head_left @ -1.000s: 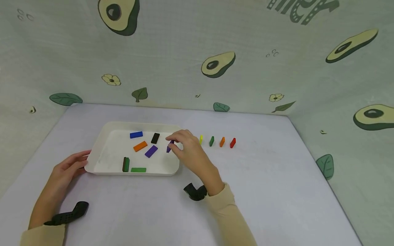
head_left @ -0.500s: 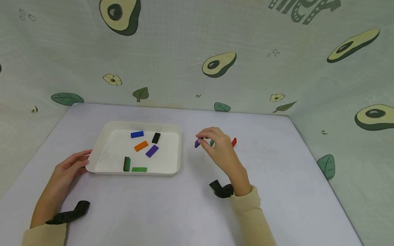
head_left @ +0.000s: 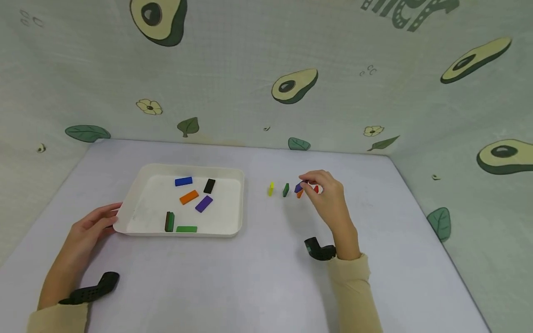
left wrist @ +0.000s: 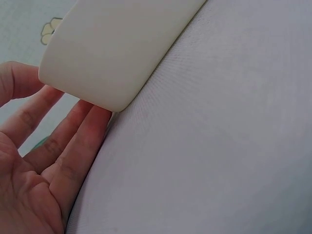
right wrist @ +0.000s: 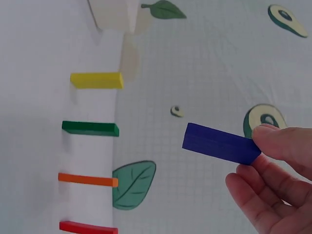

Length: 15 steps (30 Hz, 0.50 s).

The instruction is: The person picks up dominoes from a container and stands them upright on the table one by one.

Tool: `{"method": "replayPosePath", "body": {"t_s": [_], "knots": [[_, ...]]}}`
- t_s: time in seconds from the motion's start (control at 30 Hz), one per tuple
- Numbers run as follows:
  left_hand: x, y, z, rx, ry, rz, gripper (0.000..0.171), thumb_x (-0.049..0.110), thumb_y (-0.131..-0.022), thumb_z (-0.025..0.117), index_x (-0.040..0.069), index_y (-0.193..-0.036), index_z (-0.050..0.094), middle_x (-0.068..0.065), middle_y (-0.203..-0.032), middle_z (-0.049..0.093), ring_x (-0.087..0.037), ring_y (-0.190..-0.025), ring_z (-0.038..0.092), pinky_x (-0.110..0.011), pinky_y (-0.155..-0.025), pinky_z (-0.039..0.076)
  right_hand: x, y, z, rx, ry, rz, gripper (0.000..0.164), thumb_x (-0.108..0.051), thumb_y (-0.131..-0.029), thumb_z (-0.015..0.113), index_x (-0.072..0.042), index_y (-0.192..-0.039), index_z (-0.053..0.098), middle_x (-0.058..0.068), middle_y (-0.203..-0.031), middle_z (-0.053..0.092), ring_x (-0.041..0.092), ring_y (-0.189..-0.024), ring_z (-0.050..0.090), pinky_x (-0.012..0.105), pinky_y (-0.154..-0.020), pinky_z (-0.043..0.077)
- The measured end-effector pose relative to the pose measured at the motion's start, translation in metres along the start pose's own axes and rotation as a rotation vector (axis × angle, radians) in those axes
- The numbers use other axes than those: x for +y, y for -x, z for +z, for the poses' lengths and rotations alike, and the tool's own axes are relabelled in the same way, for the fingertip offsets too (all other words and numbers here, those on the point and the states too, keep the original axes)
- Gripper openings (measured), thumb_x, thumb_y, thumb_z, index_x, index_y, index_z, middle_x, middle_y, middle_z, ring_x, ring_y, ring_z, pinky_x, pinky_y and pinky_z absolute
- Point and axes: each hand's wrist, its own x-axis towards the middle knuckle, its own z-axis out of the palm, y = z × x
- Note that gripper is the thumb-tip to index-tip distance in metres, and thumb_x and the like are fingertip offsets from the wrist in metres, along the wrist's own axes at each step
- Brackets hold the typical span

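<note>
My right hand (head_left: pixel 329 194) pinches a purple domino-like block (right wrist: pixel 220 144) by one end between thumb and fingers. In the head view, this block overlaps the upper part of a standing orange block (right wrist: pixel 87 179). The orange one belongs to a row with a yellow block (right wrist: pixel 96 80), a green block (right wrist: pixel 90 128) and a red block (right wrist: pixel 88 227), all upright and spaced apart. At the left, my left hand (head_left: pixel 89 226) rests its fairly straight fingers against the outer side of the white tray (head_left: pixel 137 203), near its front corner.
Inside the tray lie a blue block (head_left: pixel 183 181), a black block (head_left: pixel 209 186), an orange one, another purple one and a light green block (head_left: pixel 186 229). A brown and green pair stands by the front wall. Behind the table hangs an avocado-print cloth (head_left: pixel 233 55).
My right hand has carried the purple block rightward out of the tray, past the yellow and green blocks, to the orange and red ones. The left hand stays at the tray.
</note>
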Motion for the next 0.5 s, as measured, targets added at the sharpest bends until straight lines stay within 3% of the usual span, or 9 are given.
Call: {"method": "replayPosePath", "body": {"t_s": [0.13, 0.2, 0.3, 0.43, 0.5], "knots": [[-0.002, 0.0, 0.0, -0.012, 0.018, 0.032, 0.033, 0.009, -0.093, 0.055, 0.012, -0.126, 0.056, 0.019, -0.113, 0.06, 0.008, -0.092, 0.059, -0.008, -0.071, 0.048, 0.013, 0.0, -0.006, 0.029, 0.005, 0.046, 0.018, 0.001, -0.079, 0.07, 0.0, -0.098, 0.068, 0.013, -0.098, 0.066, 0.025, -0.089, 0.061, 0.038, -0.081, 0.053], [-0.002, 0.0, 0.0, -0.018, 0.025, 0.036, 0.033, 0.009, -0.093, 0.055, 0.013, -0.126, 0.056, 0.019, -0.113, 0.06, 0.007, -0.092, 0.059, -0.008, -0.071, 0.048, 0.02, 0.0, -0.009, 0.045, 0.017, 0.07, 0.018, 0.001, -0.08, 0.069, 0.0, -0.098, 0.068, 0.013, -0.098, 0.066, 0.025, -0.09, 0.061, 0.035, -0.082, 0.053], [-0.002, 0.001, -0.001, -0.017, 0.026, 0.03, 0.033, 0.009, -0.093, 0.054, 0.013, -0.126, 0.056, 0.019, -0.114, 0.06, 0.007, -0.092, 0.059, -0.008, -0.071, 0.048, 0.03, 0.001, -0.015, 0.068, 0.045, 0.099, 0.018, 0.0, -0.081, 0.069, -0.001, -0.099, 0.069, 0.012, -0.099, 0.066, 0.024, -0.091, 0.062, 0.02, -0.083, 0.051], [-0.002, 0.0, 0.0, -0.022, 0.031, 0.043, 0.033, 0.007, -0.093, 0.054, 0.012, -0.126, 0.057, 0.019, -0.114, 0.061, 0.007, -0.092, 0.059, -0.008, -0.071, 0.048, 0.042, 0.004, -0.024, 0.102, 0.087, 0.139, 0.017, -0.002, -0.082, 0.068, -0.002, -0.1, 0.069, 0.012, -0.101, 0.067, 0.024, -0.091, 0.064, 0.015, -0.083, 0.049], [-0.002, 0.0, 0.0, -0.025, 0.039, 0.059, 0.032, 0.006, -0.093, 0.054, 0.012, -0.125, 0.058, 0.018, -0.113, 0.061, 0.007, -0.092, 0.059, -0.009, -0.071, 0.049, 0.049, 0.005, -0.027, 0.117, 0.103, 0.159, 0.017, -0.002, -0.083, 0.068, -0.002, -0.099, 0.069, 0.013, -0.101, 0.067, 0.024, -0.091, 0.064, 0.018, -0.083, 0.051]]}}
